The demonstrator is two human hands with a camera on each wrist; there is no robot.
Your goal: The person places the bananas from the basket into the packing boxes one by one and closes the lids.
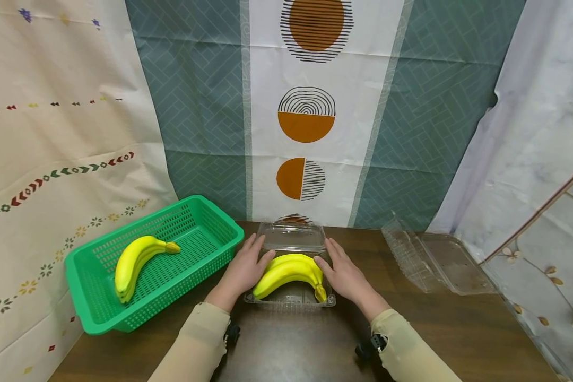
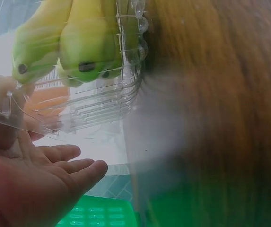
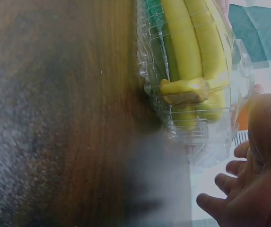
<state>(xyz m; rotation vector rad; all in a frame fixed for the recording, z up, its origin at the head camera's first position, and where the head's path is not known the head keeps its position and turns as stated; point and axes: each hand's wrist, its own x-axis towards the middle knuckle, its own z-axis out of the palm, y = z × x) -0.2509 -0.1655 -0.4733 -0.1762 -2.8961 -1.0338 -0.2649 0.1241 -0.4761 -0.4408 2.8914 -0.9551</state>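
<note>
I've got a smooth, curved yellow banana bunch [image 1: 286,273] on my remote feed, lying inside a ribbed clear-plastic clamshell [image 1: 288,304]. Left hand [image 1: 245,267] is at the clamshell's left side, right hand [image 1: 346,271] at its right, both with fingers pretty straight, tips slightly apart. Left of the clamshell sits a perforated green plastic basket [image 1: 186,281].

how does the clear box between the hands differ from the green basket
The clear box is see-through; the green basket is coloured plastic with many small holes. The basket looks larger than the box. The box has an open lid; the basket shows none. Both hold yellow bananas.
</note>
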